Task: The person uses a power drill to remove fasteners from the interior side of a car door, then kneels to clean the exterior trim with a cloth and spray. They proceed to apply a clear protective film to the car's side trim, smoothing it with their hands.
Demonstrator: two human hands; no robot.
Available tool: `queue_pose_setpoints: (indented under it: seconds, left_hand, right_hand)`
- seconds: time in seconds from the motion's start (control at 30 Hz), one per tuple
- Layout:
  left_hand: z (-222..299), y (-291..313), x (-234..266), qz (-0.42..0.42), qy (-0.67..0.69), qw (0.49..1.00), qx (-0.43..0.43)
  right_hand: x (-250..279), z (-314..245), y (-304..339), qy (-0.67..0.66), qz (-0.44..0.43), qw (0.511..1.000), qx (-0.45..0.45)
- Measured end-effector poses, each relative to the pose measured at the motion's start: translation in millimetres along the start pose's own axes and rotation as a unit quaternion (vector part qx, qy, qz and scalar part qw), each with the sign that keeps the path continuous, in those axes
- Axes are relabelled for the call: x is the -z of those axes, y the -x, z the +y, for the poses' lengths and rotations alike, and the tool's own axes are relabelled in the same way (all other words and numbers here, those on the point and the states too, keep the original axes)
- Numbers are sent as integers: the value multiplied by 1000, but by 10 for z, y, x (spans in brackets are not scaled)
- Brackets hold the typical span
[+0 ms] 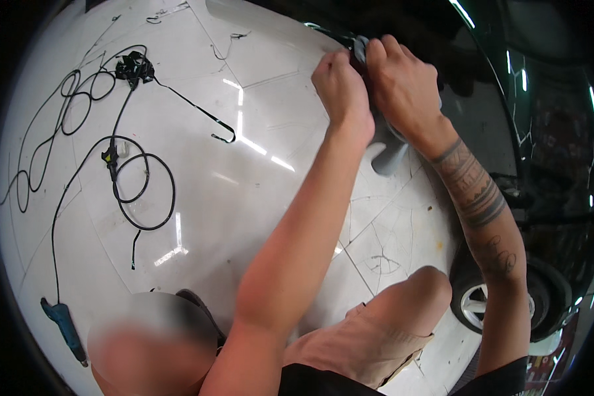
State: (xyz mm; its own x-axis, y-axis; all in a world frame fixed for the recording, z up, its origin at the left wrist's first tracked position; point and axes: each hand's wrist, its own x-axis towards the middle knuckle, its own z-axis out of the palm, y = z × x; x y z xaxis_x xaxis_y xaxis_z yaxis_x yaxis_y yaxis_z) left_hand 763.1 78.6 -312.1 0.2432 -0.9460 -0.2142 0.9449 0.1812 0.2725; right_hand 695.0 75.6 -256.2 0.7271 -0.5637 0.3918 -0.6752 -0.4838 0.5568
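Observation:
Both my arms reach up to the lower edge of a glossy black car (475, 99). My right hand (402, 82) is closed around a grey cloth (391, 155), whose loose end hangs below the wrist; a bit of grey also shows above the knuckles. Close beside it, almost touching, my left hand (343, 92) is curled into a fist against the dark edge. Its fingertips are turned away, so whatever it grips is hidden.
A blue-green power tool (65, 330) lies on the pale tiled floor (277, 178) at left. Its black cord (171, 191) loops across to a crumpled black bundle (135, 67). Thin black strips (201, 112) are scattered about. A person's blurred head (158, 350) is at lower left; a car wheel (472, 307) stands right.

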Motion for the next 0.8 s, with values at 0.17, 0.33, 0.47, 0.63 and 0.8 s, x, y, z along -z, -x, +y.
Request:
queue_pose_setpoints:
  seconds: [0.17, 0.33, 0.47, 0.63, 0.8]
  left_hand:
    - [-61, -13, 8, 50, -95, 992, -68]
    - [59, -199, 9, 105, -97, 983, -118]
    - [128, -263, -79, 112, -107, 986, -66]
    - [154, -293, -29, 107, -62, 991, -57]
    - [-80, -152, 17, 66, -75, 994, -32]
  right_hand:
    - [23, 18, -59, 8, 13, 1000, -5]
    - [0, -3, -79, 10, 1, 1000, 0]
    - [-44, 48, -15, 11, 9, 1000, 1]
    - [245, 163, 271, -34, -48, 997, -50]
    - [376, 238, 1180, -81, -127, 983, -107]
